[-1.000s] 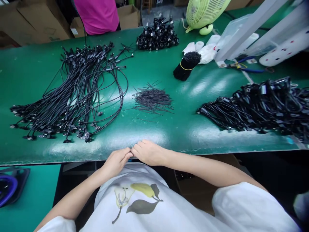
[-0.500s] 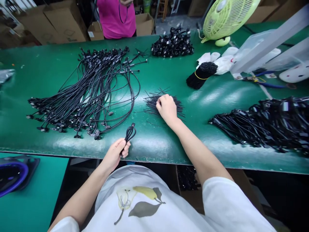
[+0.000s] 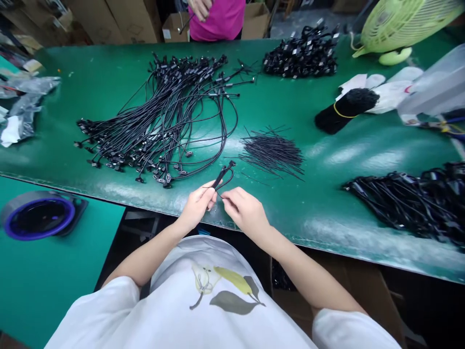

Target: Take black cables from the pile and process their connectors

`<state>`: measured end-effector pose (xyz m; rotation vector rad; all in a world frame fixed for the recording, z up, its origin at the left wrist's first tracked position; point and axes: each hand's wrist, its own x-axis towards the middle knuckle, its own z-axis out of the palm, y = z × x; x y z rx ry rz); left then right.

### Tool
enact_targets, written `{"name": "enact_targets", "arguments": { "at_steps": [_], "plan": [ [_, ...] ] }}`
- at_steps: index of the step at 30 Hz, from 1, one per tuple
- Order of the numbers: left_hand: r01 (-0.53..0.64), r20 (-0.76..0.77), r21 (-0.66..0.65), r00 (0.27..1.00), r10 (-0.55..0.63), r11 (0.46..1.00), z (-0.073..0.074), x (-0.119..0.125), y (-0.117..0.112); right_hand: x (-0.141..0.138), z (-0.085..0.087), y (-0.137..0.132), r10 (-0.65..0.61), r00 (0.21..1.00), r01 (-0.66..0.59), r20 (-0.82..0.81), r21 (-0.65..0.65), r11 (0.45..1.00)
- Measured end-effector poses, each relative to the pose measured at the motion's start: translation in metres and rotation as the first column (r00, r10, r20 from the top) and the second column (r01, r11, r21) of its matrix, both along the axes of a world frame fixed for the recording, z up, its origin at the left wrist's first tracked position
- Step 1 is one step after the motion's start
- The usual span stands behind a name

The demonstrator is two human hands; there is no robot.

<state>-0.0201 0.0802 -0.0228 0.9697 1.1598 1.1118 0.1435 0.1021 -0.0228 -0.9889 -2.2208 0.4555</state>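
My left hand [image 3: 199, 203] is closed round a folded black cable [image 3: 225, 175], its connector end pointing up and away from me above the table's front edge. Close beside it, my right hand [image 3: 244, 209] pinches a thin black twist tie [image 3: 219, 195], which reaches to the cable near the left fingers. Where the tie passes behind those fingers is hidden. Beyond my hands lies a loose pile of black twist ties [image 3: 274, 152]. A large spread of straight black cables [image 3: 156, 121] with connectors at both ends lies to the left of that pile.
Bundled cables [image 3: 417, 198] lie at the right, and another heap [image 3: 301, 53] at the back. A banded black bundle [image 3: 345, 110] sits near a green fan [image 3: 410, 24]. Plastic bags [image 3: 25, 106] lie far left. A person in pink [image 3: 218, 19] stands across the table [image 3: 109, 87].
My right hand has left the pile of ties and come back beside the left hand, now with a tie in its fingers. The view has shifted left.
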Motion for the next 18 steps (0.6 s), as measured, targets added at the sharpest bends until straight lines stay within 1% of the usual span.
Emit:
{"name": "enact_targets", "arguments": {
  "at_steps": [1,2,3,4,5,6,7,8,10,12,14,16,18],
  "plan": [
    [0.036,-0.092,-0.002,0.995,-0.036,0.999,0.000,-0.003,-0.001,0.001,0.005,0.000,0.011,0.995,-0.031,0.100,0.195,0.980],
    [0.078,-0.179,-0.007,0.981,-0.078,0.997,0.000,-0.005,-0.003,0.002,0.010,0.001,0.033,0.983,-0.100,0.182,0.370,0.923],
    [0.118,-0.253,-0.012,0.960,-0.117,0.993,0.000,-0.008,-0.004,0.001,0.015,0.002,0.071,0.965,-0.194,0.253,0.500,0.844],
    [0.152,-0.308,-0.016,0.940,-0.149,0.988,0.001,-0.010,-0.006,0.000,0.020,0.004,0.122,0.940,-0.294,0.318,0.576,0.763],
    [0.179,-0.338,-0.021,0.925,-0.175,0.984,0.001,-0.012,-0.008,-0.001,0.024,0.005,0.172,0.910,-0.384,0.378,0.607,0.696],
    [0.202,-0.340,-0.031,0.919,-0.200,0.979,0.001,-0.015,-0.010,-0.003,0.027,0.006,0.206,0.877,-0.453,0.434,0.606,0.654],
    [0.227,-0.308,-0.053,0.923,-0.232,0.973,0.002,-0.017,-0.011,-0.004,0.030,0.007,0.219,0.846,-0.502,0.487,0.586,0.636],
    [0.249,-0.243,-0.087,0.934,-0.263,0.965,0.002,-0.018,-0.013,-0.006,0.033,0.007,0.218,0.814,-0.537,0.538,0.557,0.633],
    [0.291,-0.052,-0.179,0.951,-0.304,0.940,0.004,-0.022,-0.015,-0.009,0.037,0.006,0.197,0.755,-0.588,0.625,0.513,0.625],
    [0.320,0.129,-0.274,0.947,-0.295,0.907,0.005,-0.024,-0.017,-0.011,0.040,0.003,0.172,0.695,-0.638,0.698,0.490,0.594],
    [0.352,0.248,-0.342,0.928,-0.278,0.871,0.005,-0.027,-0.018,-0.013,0.043,-0.001,0.143,0.638,-0.685,0.756,0.473,0.554],
    [0.386,0.316,-0.373,0.908,-0.276,0.844,0.005,-0.028,-0.019,-0.015,0.045,-0.005,0.131,0.578,-0.731,0.805,0.440,0.522],
    [0.408,0.349,-0.389,0.895,-0.277,0.826,0.004,-0.029,-0.020,-0.017,0.048,-0.008,0.134,0.529,-0.770,0.838,0.408,0.491]
  ]
}}
